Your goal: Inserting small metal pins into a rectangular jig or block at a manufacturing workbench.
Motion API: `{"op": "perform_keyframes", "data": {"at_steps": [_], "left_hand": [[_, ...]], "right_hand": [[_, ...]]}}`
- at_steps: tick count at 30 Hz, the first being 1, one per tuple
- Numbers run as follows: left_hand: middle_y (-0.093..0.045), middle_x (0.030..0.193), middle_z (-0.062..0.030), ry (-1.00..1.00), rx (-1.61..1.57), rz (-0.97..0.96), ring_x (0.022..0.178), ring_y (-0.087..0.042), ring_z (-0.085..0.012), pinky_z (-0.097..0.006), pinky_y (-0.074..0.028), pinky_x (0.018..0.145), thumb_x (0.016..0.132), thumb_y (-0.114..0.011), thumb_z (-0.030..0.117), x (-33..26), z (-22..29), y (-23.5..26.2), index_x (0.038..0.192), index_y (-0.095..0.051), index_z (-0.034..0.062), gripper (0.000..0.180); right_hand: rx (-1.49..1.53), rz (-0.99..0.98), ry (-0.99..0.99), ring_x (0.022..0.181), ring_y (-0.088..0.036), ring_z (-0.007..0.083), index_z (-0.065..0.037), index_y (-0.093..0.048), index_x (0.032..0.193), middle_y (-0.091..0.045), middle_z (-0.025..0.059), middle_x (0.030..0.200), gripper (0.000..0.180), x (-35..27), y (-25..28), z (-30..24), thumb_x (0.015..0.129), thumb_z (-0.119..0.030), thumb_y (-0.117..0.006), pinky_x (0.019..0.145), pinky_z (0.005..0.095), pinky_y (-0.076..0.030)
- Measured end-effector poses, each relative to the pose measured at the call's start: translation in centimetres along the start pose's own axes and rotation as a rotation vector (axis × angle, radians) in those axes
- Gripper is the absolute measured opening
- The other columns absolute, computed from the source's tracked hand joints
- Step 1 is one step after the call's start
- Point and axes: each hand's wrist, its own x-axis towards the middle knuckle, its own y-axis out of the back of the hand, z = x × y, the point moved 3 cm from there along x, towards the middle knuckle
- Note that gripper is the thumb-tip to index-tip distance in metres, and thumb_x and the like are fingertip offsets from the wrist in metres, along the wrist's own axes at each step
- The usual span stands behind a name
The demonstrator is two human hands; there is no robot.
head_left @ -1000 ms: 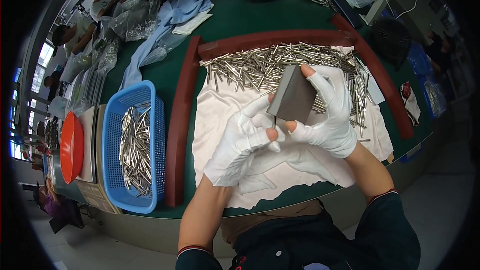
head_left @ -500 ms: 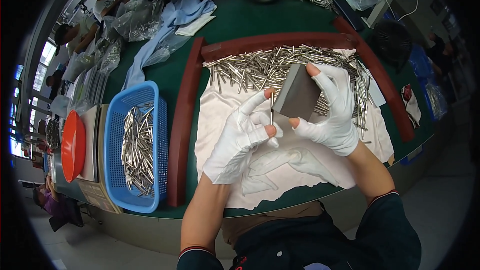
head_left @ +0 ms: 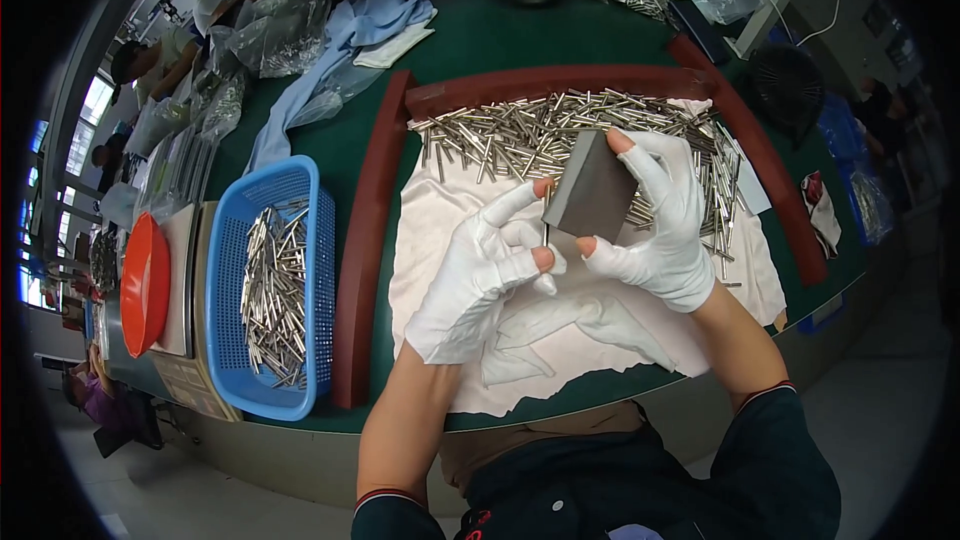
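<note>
Head view showed the right hand (head_left: 660, 230), in a white fingerless glove, gripping a flat grey rectangular abrasive block (head_left: 592, 190) above the white cloth (head_left: 440, 230). The left hand (head_left: 480, 275), gloved alike, pinched a thin silver metal pin (head_left: 545, 220) upright against the block's left edge. Loose pins of the same kind (head_left: 520, 130) lay heaped behind; a blue plastic basket (head_left: 225, 230) held more. Doing this well likely meant keeping the block steady, with the pin pressed flat along it.

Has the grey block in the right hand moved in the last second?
Yes, slightly. The grey block has shifted right and a little up, further over the pile of metal pins, judged against the red-brown frame.
</note>
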Motion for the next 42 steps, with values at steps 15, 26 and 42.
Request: {"op": "perform_keyframes", "data": {"at_steps": [15, 26, 42], "left_hand": [[-0.064, 0.08, -0.0052, 0.002, 0.013, 0.065, 0.073, -0.063, -0.0141, -0.023, -0.052, 0.065, 0.075, -0.079, 0.009, -0.2, 0.4, 0.0, 0.141, -0.035, -0.0041, 0.081], [-0.066, 0.082, -0.0089, 0.009, 0.01, 0.093, 0.076, -0.064, -0.0147, -0.026, -0.054, 0.065, 0.077, -0.076, 0.006, -0.2, -0.2, -0.9, 0.141, -0.032, -0.007, 0.079], [-0.066, 0.085, -0.0096, 0.011, -0.003, 0.016, 0.081, -0.065, -0.0162, -0.025, -0.054, 0.065, 0.076, -0.077, 0.005, -0.1, -0.2, -0.8, 0.138, -0.034, -0.0098, 0.077]], "right_hand": [[-0.063, 0.053, -0.042, 0.096, -0.052, 0.0281, -0.002, -0.05, 0.132, -0.054, 0.0133, 0.116, 0.082, -0.1, 0.2, 0.6, 0.065, -0.038, -0.082, 0.081, 0.0395, -0.044], [-0.085, 0.072, 0.075, 0.098, -0.053, 0.0283, -0.006, -0.045, 0.137, -0.055, 0.0125, 0.116, 0.086, -0.4, -0.2, -0.7, 0.065, -0.036, -0.081, 0.084, 0.0399, -0.043], [-0.112, 0.053, 0.118, 0.104, -0.051, 0.0283, -0.002, -0.042, 0.137, -0.05, 0.0154, 0.121, 0.09, -0.2, 0.3, -0.8, 0.068, -0.045, -0.081, 0.087, 0.0381, -0.043]]}}
